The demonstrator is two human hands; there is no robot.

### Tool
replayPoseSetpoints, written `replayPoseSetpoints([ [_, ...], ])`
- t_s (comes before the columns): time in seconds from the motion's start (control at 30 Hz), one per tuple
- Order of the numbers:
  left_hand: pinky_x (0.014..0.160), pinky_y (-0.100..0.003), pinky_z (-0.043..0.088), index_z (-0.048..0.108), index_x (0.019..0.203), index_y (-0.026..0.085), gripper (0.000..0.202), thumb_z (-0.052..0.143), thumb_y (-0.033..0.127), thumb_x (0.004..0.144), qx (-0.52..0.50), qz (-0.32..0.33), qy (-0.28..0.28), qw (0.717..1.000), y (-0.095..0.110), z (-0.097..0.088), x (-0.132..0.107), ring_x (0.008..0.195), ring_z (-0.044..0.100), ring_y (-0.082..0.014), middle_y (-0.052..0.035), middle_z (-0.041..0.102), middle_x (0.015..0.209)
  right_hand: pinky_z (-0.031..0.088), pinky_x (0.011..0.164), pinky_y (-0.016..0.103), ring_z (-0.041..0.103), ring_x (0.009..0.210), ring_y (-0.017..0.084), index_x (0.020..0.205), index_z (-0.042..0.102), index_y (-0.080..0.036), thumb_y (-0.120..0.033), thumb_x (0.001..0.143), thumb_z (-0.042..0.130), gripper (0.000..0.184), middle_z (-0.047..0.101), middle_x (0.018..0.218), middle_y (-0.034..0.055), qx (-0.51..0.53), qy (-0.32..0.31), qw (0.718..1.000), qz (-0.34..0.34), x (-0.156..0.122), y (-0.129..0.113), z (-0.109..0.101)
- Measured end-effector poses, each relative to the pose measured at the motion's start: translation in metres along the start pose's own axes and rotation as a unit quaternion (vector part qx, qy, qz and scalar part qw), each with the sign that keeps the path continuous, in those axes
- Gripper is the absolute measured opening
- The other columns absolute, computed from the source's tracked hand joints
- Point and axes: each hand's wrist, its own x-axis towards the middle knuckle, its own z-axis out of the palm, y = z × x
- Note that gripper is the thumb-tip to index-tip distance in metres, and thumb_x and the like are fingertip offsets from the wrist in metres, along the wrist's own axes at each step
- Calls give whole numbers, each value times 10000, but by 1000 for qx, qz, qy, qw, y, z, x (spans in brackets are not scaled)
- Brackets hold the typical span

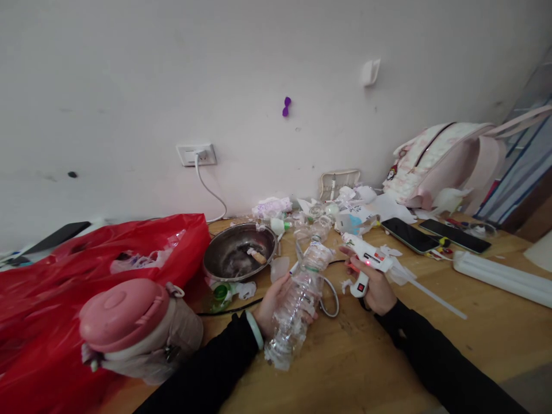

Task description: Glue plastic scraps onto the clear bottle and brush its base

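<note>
My left hand (272, 305) is closed round a clear ribbed plastic bottle (297, 302), which lies tilted with its narrower end away from me. White residue shows on the bottle's near end, and a greenish ring on its upper part. In my right hand (379, 292) is a white hot glue gun (366, 252), its red light lit and its nozzle pointing to the left, apart from the bottle. From the back of the gun sticks a long translucent glue stick (440, 300). Part of my left fingers is seen only through the bottle.
A metal bowl (210, 265) holds a cork-like piece. Left are a red plastic bag (38, 322) and a pink-lidded container (125, 313). Plastic scraps and crumpled paper (271, 207) line the wall. Two phones (409, 236), a white bar (504, 277) and a backpack (444, 161) are right.
</note>
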Motion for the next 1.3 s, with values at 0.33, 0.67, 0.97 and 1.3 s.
replayPoseSetpoints([
  [0.33,565,-283,457,594,1063,96,546,577,556,769,14,-2,16,1000,0,-4,-2,702,659,-243,-139,678,918,487,612,280,624,783,201,690,641,-241,-208,457,815,292,678,802,-12,13,-26,1000,11,0,1,0],
  [0.67,548,-248,430,594,1061,18,641,518,594,790,28,-40,21,999,2,-4,-4,630,651,-213,-182,687,769,472,622,305,635,746,211,681,613,-232,-283,487,813,283,689,759,6,16,-62,997,35,-4,-2,1],
  [0.97,535,-246,425,586,1075,9,666,536,600,774,21,-48,23,998,4,-1,-3,626,658,-216,-188,694,772,464,572,271,588,618,137,750,624,-230,-279,539,768,260,692,935,10,26,-52,997,45,-1,-4,0],
  [1.3,494,-258,433,590,1076,23,683,507,627,768,16,-29,34,999,6,1,-3,562,642,-216,-168,693,718,434,488,271,517,499,131,586,610,-194,-245,517,713,134,581,540,-13,-36,-34,997,66,2,4,-5],
])
